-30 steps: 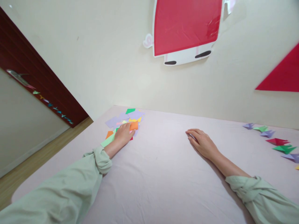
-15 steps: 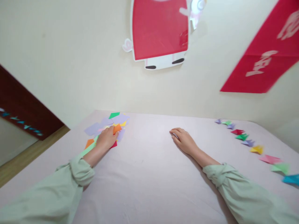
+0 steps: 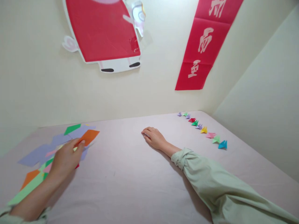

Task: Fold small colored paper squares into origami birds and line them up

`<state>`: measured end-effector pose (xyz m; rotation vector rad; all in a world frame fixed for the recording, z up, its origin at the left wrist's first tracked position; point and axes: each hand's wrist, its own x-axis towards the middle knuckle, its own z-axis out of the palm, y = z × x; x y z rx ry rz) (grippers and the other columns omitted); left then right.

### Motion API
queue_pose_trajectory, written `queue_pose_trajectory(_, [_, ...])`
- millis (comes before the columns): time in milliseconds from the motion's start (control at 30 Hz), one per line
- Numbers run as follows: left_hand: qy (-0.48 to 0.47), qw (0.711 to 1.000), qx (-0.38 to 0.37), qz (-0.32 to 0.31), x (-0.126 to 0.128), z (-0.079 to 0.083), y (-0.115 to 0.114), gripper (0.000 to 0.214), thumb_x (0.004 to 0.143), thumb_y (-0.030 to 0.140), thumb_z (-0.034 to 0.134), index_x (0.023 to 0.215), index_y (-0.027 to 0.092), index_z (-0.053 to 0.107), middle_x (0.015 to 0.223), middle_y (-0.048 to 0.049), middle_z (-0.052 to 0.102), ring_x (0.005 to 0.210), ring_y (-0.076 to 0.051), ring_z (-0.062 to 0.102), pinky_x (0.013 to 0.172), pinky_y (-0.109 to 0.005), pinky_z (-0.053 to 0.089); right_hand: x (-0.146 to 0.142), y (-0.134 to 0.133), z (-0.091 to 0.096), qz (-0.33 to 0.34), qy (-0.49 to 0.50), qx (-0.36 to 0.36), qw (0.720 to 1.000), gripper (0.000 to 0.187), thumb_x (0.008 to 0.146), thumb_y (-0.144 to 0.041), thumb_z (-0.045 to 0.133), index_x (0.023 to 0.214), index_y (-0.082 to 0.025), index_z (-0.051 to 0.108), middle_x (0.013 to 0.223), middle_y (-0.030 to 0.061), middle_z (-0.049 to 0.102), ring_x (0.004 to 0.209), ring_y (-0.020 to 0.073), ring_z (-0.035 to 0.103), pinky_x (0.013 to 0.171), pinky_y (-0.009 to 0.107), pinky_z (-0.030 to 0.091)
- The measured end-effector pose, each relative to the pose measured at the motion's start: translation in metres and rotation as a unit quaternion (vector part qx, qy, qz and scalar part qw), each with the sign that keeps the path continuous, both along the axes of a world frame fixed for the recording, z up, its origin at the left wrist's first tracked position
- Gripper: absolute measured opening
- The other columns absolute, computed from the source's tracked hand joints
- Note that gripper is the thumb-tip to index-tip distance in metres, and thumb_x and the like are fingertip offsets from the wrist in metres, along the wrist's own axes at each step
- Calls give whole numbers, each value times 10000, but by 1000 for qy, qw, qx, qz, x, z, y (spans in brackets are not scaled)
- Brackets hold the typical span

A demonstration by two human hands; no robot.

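Note:
Between thumb and fingers, my left hand (image 3: 66, 158) pinches an orange sheet of paper (image 3: 89, 137), held over a loose spread of coloured papers. In that spread lie lilac sheets (image 3: 37, 155), a green sheet (image 3: 72, 128), another orange piece (image 3: 30, 178) and a long light green strip (image 3: 28, 188) partly under my forearm. My right hand (image 3: 154, 137) rests on the pale tablecloth near the middle of the table, its fingers loosely bent and slightly apart, with nothing seen in it.
A slanting row of several small folded paper figures, among them a blue one (image 3: 223, 144) and a yellow one (image 3: 204, 130), stands at the right. Behind the table (image 3: 130, 186) is a wall with a red cartoon cutout (image 3: 105, 34) and a red banner (image 3: 198, 46).
The view has swung to the right. My left hand has lifted the orange sheet, which now shows more fully beyond the fingers. My right hand stays resting on the table.

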<state>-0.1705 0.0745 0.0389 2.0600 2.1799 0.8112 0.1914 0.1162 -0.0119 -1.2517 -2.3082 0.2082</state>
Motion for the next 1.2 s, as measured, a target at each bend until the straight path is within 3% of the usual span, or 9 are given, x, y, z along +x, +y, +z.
queue_pose_trajectory(67, [-49,997,26,-45,34,5,-11,342,882,409,410,1004,203,655,1066,-94,697,1043,-298,631,909,-441,510,0,0,1,-3,-4,1,1000,236,911,-168,537,1128,-199,626,1150,81,629,1080,207,542,943,347,390])
queue_pose_trajectory(167, [-58,975,55,-206,86,4,-33,297,881,322,420,1064,263,647,1111,-56,673,1079,-266,596,970,-433,475,0,0,1,-11,-10,3,1000,238,910,-168,539,1131,-191,625,1153,81,629,1073,206,542,934,339,391])
queue_pose_trajectory(200, [-48,969,59,-233,100,1,-39,309,867,283,427,1083,274,648,1117,-57,667,1091,-268,582,971,-436,472,0,0,2,-13,-12,4,1000,237,912,-171,537,1132,-189,624,1152,82,629,1072,206,541,930,337,391])
queue_pose_trajectory(333, [-20,963,26,-266,130,-27,-57,352,814,171,444,1070,255,670,1078,-85,648,1048,-279,571,924,-440,489,0,-1,2,-21,-19,5,1000,218,937,-194,509,1121,-201,625,1148,74,629,1066,202,541,923,330,391])
queue_pose_trajectory(500, [-45,947,-47,-315,128,-51,-55,303,840,199,466,1052,262,674,1018,-66,647,971,-259,587,877,-416,504,-1,-4,5,-30,-24,0,999,202,959,-215,482,1102,-212,625,1142,70,625,1061,199,541,923,328,389])
queue_pose_trajectory(800, [-99,938,-63,-328,124,-47,-50,311,740,129,480,969,248,654,1006,-55,643,980,-261,565,875,-411,479,-7,-15,18,-56,-56,-40,996,211,938,-194,491,1090,-194,638,1138,111,619,1045,234,560,900,363,415])
queue_pose_trajectory(900, [-103,940,-74,-316,128,-42,-55,283,697,95,477,908,224,614,964,-53,633,950,-253,553,860,-400,466,-8,-37,32,-33,-57,-71,995,256,899,-206,548,1141,-177,628,1141,127,615,999,235,593,869,360,450])
queue_pose_trajectory(1033, [-91,943,-72,-310,131,-38,-62,253,676,51,457,847,215,545,924,-43,602,914,-233,528,820,-367,444,-7,-79,51,55,4,-147,988,369,837,-133,584,1200,-203,599,1205,105,588,1068,221,587,942,360,448])
queue_pose_trajectory(1200, [-110,947,-64,-296,131,-40,-64,176,741,76,466,831,212,531,883,-37,589,882,-222,519,788,-345,422,-15,-109,45,88,46,-180,979,384,785,-98,595,1143,-236,614,1155,87,607,1044,233,586,911,378,468])
